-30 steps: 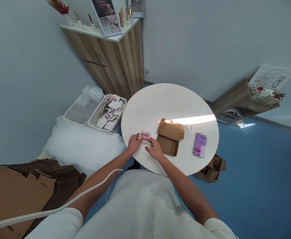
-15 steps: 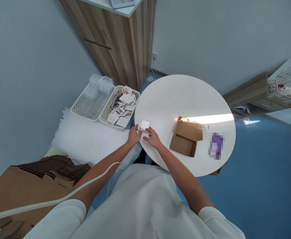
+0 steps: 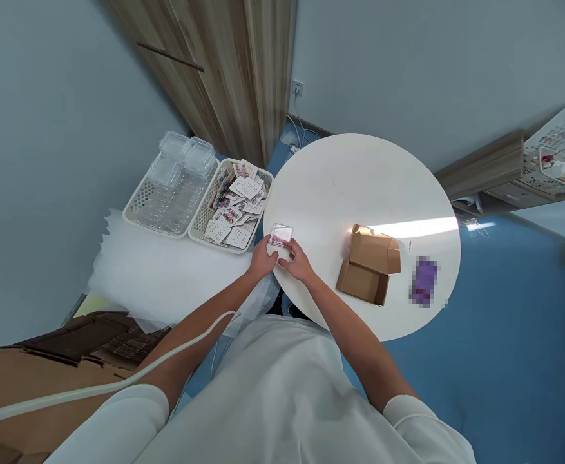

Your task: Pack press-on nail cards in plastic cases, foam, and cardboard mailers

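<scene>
A small clear plastic case [image 3: 281,233] with a pinkish printed card in it is at the left edge of the round white table [image 3: 359,174]. My left hand [image 3: 263,258] grips its left side, fingers bent around the near corner. On the right side, my right hand [image 3: 297,261] has its fingertips on the case's near edge. Both thumbs are on the side close to me. Left of the table, a white basket [image 3: 196,235] holds many printed cards [image 3: 246,187], and the basket beside it [image 3: 134,218] holds clear plastic cases [image 3: 176,200].
An open brown cardboard box [image 3: 364,283] and a blurred purple item [image 3: 424,281] lie on the table's right part. White sheets [image 3: 166,277] cover the surface at left, above flattened cardboard [image 3: 60,386]. A white cable [image 3: 118,386] crosses my left arm.
The view has shifted slightly downward and turned a little. The clear case is tipped up a bit more between my hands, which still hold it in nearly the same place.
</scene>
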{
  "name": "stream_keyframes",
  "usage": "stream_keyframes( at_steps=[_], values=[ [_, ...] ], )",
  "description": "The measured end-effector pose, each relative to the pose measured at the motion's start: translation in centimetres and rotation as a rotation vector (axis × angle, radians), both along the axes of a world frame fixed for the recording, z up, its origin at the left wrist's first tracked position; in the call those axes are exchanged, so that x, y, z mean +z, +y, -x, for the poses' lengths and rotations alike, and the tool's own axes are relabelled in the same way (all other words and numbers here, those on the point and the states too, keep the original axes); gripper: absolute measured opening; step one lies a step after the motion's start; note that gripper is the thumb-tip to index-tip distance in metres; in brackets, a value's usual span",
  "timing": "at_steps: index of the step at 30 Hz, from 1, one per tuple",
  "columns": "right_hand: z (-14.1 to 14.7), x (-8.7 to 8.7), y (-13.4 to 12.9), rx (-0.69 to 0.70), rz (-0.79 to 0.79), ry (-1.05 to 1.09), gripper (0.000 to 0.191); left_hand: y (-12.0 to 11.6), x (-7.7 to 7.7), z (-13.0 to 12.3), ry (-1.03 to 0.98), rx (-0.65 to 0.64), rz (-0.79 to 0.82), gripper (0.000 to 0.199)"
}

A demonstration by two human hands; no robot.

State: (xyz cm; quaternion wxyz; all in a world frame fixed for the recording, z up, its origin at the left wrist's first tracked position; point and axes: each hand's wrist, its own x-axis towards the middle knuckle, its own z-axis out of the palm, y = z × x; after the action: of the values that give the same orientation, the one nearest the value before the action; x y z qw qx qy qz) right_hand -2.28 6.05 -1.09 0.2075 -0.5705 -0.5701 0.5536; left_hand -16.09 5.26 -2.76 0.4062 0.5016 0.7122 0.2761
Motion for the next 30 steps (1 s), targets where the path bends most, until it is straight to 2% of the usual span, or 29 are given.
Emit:
stream_keyframes(
  at_steps=[8,16,26,30],
  values=[
    [0.4,0.2,0.3,0.035,-0.043,-0.056,0.061,0.0,-0.2,0.1,0.098,-0.085,-0.012,0.062],
    [0.3,0.8,0.3,0.084,-0.067,-0.105,0.063,0.0,-0.6,0.1,0.108,-0.159,-0.063,0.063],
    [0.2,0.6,0.3,0.094,-0.056,-0.117,0.071,0.1,-1.0,0.2,0.095,-0.14,-0.068,0.067],
    [0.3,0.7,-0.2,0.067,-0.107,-0.16,0.075,-0.4,-0.5,0.3,0.073,-0.099,-0.068,0.066]
  ],
)
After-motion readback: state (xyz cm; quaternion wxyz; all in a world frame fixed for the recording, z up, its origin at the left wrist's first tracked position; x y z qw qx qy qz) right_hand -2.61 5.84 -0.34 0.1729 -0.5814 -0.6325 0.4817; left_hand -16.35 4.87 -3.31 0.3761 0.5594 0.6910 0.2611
